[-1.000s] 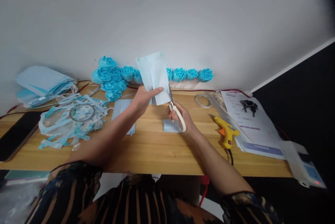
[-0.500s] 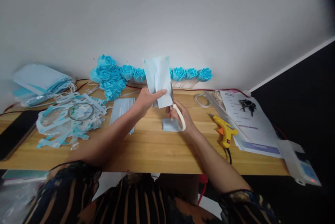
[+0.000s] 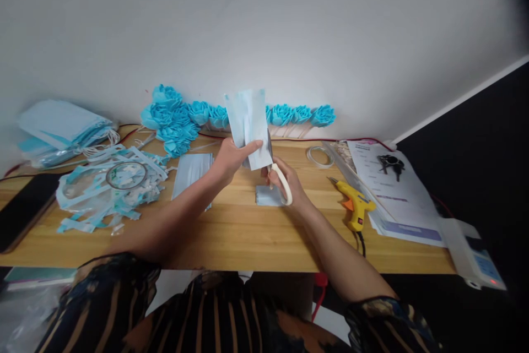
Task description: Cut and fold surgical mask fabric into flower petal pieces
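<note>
My left hand pinches a pale blue face mask sheet, held upright above the table with the thumb on its near face. In my right hand are scissors with cream handles; their blades stand along the sheet's right edge, partly hidden behind it. Below the scissors lies a small pale blue folded piece on the wood. A stack of flat blue mask sheets sits beside my left forearm, which covers part of it.
Blue fabric flowers line the wall. Left are cut strips, a tape roll, a mask pile and a phone. Right are another tape roll, a yellow glue gun, papers, keys and a power strip.
The sheet has tilted slightly and its top edge has shifted a little left. Both hands keep their grip, and the scissors stay at the sheet's right edge.
</note>
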A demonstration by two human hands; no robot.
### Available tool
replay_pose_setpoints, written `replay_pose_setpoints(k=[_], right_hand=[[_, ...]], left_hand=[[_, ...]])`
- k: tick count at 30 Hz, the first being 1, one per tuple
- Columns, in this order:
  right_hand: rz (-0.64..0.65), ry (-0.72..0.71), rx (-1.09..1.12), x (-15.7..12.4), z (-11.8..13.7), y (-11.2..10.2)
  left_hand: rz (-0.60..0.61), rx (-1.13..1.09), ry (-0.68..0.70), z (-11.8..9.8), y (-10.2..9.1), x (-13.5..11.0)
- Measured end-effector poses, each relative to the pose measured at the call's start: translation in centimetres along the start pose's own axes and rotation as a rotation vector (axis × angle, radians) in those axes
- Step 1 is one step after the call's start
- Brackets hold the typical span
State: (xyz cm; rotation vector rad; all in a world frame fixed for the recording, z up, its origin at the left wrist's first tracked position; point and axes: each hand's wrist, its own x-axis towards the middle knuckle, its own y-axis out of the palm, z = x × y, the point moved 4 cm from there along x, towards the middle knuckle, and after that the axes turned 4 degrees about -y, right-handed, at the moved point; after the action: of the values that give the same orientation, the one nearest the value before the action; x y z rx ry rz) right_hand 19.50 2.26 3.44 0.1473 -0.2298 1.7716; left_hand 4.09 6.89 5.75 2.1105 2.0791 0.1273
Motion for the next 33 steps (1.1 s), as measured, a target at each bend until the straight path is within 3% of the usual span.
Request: replay_pose_setpoints(k=[33], right_hand=[[-0.070,0.059,0.036,-0.10,-0.14,0.05]], left_hand=[[-0.011,-0.071,0.012,0.46,-0.08,0.18]])
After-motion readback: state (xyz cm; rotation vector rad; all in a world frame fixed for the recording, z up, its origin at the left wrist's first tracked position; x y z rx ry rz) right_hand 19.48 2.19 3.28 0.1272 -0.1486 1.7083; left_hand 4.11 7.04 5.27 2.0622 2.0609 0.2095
